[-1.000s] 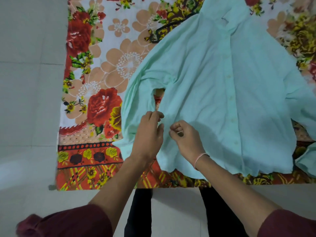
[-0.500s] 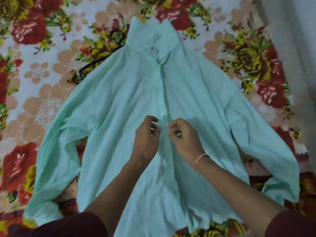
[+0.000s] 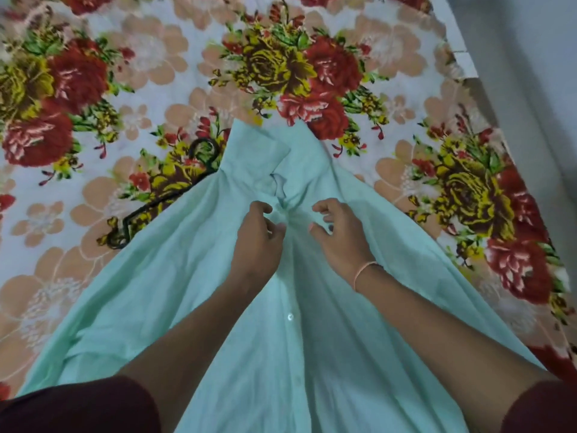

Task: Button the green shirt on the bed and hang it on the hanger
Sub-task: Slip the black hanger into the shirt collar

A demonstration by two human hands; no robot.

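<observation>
The pale green cotton shirt (image 3: pixel 199 307) lies flat on the floral bedsheet (image 3: pixel 156 89), placket running away between both hands — left hand (image 3: pixel 259 242) curled at its pucker, pinch uncertain — right hand (image 3: pixel 342 242) loosely curled, empty.

Both bare forearms reach forward from the bottom corners and converge toward the middle. The left hand (image 3: pixel 257 242) shows its back to the camera, its fingers curled under and its index finger crooked above the thumb, the two pinching a pucker of the green shirt (image 3: pixel 193 301). The right hand (image 3: pixel 342 239) sits just beside it, the two thumbs near each other but apart; its fingers are loosely curled, its thumb points at the left hand, and it grips nothing visible. A thin pink thread band (image 3: pixel 363 270) circles the right wrist. Dark maroon sleeves (image 3: pixel 78 407) are bunched near the elbows
</observation>
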